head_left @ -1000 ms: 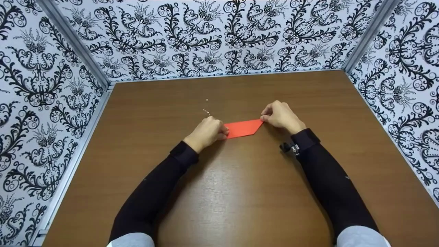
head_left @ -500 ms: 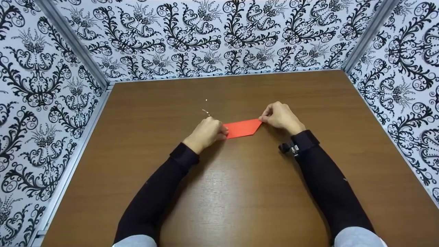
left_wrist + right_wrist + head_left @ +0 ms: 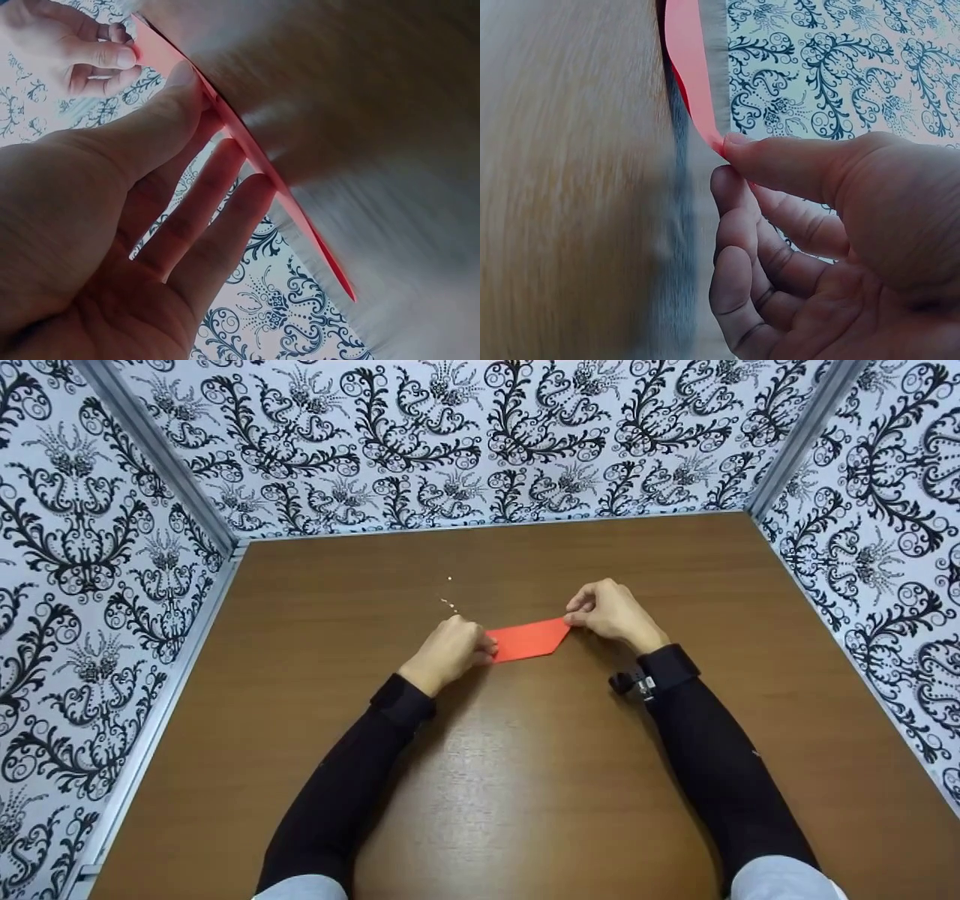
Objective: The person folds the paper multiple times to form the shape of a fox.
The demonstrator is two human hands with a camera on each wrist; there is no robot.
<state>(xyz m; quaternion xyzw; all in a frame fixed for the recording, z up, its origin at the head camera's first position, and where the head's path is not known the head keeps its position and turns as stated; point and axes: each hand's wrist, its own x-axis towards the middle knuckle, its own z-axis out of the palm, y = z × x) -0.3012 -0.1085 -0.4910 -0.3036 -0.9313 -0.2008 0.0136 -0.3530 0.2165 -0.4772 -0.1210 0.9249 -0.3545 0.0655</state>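
Note:
Between the two hands lies a folded strip of red paper [image 3: 526, 640], its right end cut or folded at a slant to a point. My left hand [image 3: 448, 652] pinches the strip near its left part, thumb on one face and fingers on the other. In the left wrist view the paper [image 3: 296, 206] runs edge-on past the fingertips and its layers part slightly at the far end. With thumb and forefinger my right hand [image 3: 613, 616] pinches the pointed tip. The paper [image 3: 690, 67] bows a little above that pinch in the right wrist view.
Small white flecks [image 3: 448, 604] lie on the brown wooden table [image 3: 465, 780] just beyond the left hand. Patterned black-and-white walls [image 3: 480, 442] with grey metal rails [image 3: 799, 442] enclose the table at the back and sides.
Both hands keep their hold on the red paper. The hands and the strip appear a few pixels further left in the head view, which has itself shifted slightly.

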